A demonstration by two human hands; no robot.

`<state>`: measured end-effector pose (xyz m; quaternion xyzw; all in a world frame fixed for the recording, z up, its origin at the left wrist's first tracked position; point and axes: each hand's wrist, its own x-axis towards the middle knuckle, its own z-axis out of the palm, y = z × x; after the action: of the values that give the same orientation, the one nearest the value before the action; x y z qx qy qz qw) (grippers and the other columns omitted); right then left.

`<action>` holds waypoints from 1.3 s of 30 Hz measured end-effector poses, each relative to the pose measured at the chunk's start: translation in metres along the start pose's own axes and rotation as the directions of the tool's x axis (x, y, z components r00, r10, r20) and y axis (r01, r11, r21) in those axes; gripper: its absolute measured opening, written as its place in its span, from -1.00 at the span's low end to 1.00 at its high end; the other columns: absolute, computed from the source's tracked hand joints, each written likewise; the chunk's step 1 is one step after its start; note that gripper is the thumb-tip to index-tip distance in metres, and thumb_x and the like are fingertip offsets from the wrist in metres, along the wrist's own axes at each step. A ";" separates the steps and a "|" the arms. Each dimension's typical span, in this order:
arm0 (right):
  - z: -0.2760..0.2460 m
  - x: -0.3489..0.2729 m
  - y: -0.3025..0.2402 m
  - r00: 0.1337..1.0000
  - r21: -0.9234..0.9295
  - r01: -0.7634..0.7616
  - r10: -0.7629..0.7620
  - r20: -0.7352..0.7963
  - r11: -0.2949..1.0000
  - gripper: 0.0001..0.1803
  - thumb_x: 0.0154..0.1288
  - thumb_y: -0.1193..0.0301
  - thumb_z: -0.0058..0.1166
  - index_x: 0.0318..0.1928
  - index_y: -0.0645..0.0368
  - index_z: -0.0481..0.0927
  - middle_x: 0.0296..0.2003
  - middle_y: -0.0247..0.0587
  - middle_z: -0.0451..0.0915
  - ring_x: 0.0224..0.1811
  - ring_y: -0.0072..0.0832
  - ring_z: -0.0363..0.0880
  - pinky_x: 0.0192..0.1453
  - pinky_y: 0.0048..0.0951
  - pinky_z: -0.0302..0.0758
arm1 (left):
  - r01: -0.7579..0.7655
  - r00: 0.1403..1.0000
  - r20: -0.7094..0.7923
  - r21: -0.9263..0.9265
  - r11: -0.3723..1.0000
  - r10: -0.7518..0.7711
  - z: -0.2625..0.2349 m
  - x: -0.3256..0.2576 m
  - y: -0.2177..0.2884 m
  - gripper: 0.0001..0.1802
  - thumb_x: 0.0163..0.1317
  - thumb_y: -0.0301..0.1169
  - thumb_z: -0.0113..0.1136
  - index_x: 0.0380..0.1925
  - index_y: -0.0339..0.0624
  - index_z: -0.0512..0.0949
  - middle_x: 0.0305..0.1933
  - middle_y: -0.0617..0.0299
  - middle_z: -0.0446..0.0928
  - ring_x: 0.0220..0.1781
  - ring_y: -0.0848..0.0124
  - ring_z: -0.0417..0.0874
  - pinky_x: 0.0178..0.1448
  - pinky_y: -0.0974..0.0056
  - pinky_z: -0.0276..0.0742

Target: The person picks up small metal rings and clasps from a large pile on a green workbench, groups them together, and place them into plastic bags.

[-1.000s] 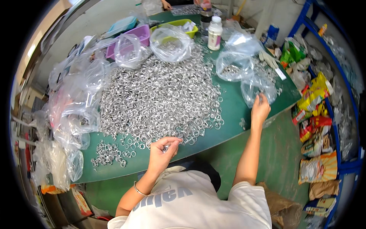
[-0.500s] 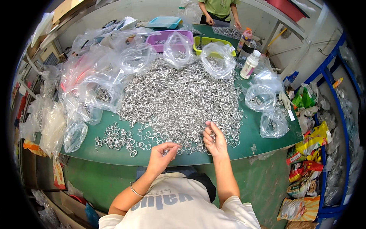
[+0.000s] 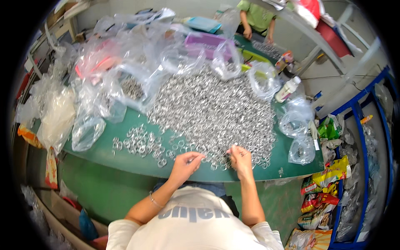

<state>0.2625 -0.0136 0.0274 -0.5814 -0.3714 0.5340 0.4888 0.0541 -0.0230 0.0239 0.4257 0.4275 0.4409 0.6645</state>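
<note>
Fingers (image 3: 196,157) of the left hand (image 3: 182,168) are bent inward, thumb and index tips close together; I can't tell whether they have hold of anything. Right hand (image 3: 242,161): thumb and index in a near pinch, the rest curled. Something small and dark shows at those tips; too blurred for me to call it held. Hands are just apart from each other.

Bracelet (image 3: 156,201) on the left wrist, behind the fingers; white shirt (image 3: 187,233) farther back.

Ring pile (image 3: 216,112), silver metal, starts right at both sets of fingertips and spreads ahead over the green table (image 3: 266,175). Smaller ring cluster (image 3: 143,142) sits left of the left fingers, a few loose rings between it and the pile.

To the right of the right fingers I've got a small clear bag (image 3: 302,151) with metal bits inside. Left of the left fingers, past the cluster, lie heaped clear bags (image 3: 88,133).

Beyond the pile, ahead of the fingers: purple bin (image 3: 204,43), lime bin (image 3: 250,58), and ahead-right a white bottle (image 3: 288,89), tilted in my view. Farthest ahead, a co-worker in a green shirt (image 3: 256,16) stands at more metal pieces (image 3: 266,49).
</note>
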 end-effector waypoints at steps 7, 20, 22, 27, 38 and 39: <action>0.000 0.000 0.013 0.998 -0.184 0.061 -0.064 -0.009 0.981 -0.77 0.32 0.37 -0.07 -0.24 0.26 0.58 -0.73 -0.52 0.30 -0.72 -0.79 0.13 -0.66 -0.70 0.06 | -0.040 0.994 -0.092 0.139 0.989 0.054 -0.017 0.003 -0.023 -0.84 0.20 -0.48 0.07 -0.26 -0.26 0.58 -0.57 0.38 0.46 -0.58 0.68 0.33 -0.54 0.55 0.24; 0.053 0.057 -0.015 0.893 -0.951 0.149 -0.449 0.012 0.271 -0.70 0.16 0.34 0.10 -0.12 0.23 0.54 -0.67 -0.09 0.53 -0.66 -0.22 0.50 -0.54 -0.30 0.37 | -0.160 0.930 -0.071 0.803 0.574 0.360 -0.015 0.061 0.002 -0.63 0.03 -0.39 0.26 -0.10 -0.05 0.52 -0.56 0.19 0.50 -0.62 0.33 0.48 -0.50 0.32 0.40; 0.052 0.065 -0.007 0.907 -0.964 0.167 -0.415 0.069 0.205 -0.69 0.15 0.31 0.10 -0.15 0.25 0.53 -0.63 -0.06 0.54 -0.62 -0.15 0.52 -0.51 -0.23 0.40 | -0.187 0.916 -0.011 0.872 0.452 0.401 -0.015 0.072 0.000 -0.66 -0.01 -0.38 0.26 -0.16 -0.05 0.54 -0.50 0.18 0.53 -0.58 0.27 0.52 -0.50 0.25 0.43; 0.045 0.061 0.000 0.873 -0.933 0.280 -0.465 0.148 0.228 -0.79 0.09 0.37 0.16 -0.25 0.17 0.56 -0.61 -0.11 0.55 -0.61 -0.18 0.53 -0.55 -0.28 0.38 | -0.142 0.934 0.006 0.924 0.354 0.358 -0.021 0.084 -0.003 -0.83 -0.04 -0.44 0.24 -0.37 -0.10 0.56 -0.49 0.20 0.53 -0.55 0.26 0.55 -0.49 0.24 0.44; 0.059 0.063 -0.001 0.847 -0.909 0.375 -0.466 0.255 0.184 -0.86 -0.01 0.46 0.18 -0.38 0.08 0.53 -0.60 -0.18 0.54 -0.60 -0.20 0.51 -0.54 -0.26 0.38 | -0.110 0.898 -0.098 0.893 0.436 0.428 -0.031 0.070 0.009 -0.82 0.00 -0.50 0.16 -0.33 -0.10 0.55 -0.49 0.16 0.51 -0.53 0.20 0.53 -0.47 0.21 0.44; 0.058 0.064 -0.002 0.836 -0.897 0.396 -0.482 0.262 0.199 -0.88 -0.01 0.48 0.17 -0.39 0.09 0.54 -0.63 -0.19 0.52 -0.62 -0.20 0.50 -0.54 -0.26 0.37 | -0.152 0.877 -0.077 0.892 0.425 0.475 -0.028 0.072 0.009 -0.78 -0.02 -0.51 0.19 -0.29 -0.08 0.56 -0.50 0.17 0.51 -0.56 0.23 0.53 -0.48 0.24 0.43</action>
<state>0.2154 0.0578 0.0153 -0.6412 -0.7356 0.0418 0.2146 0.0433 0.0524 0.0109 0.6962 0.6018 0.3450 0.1850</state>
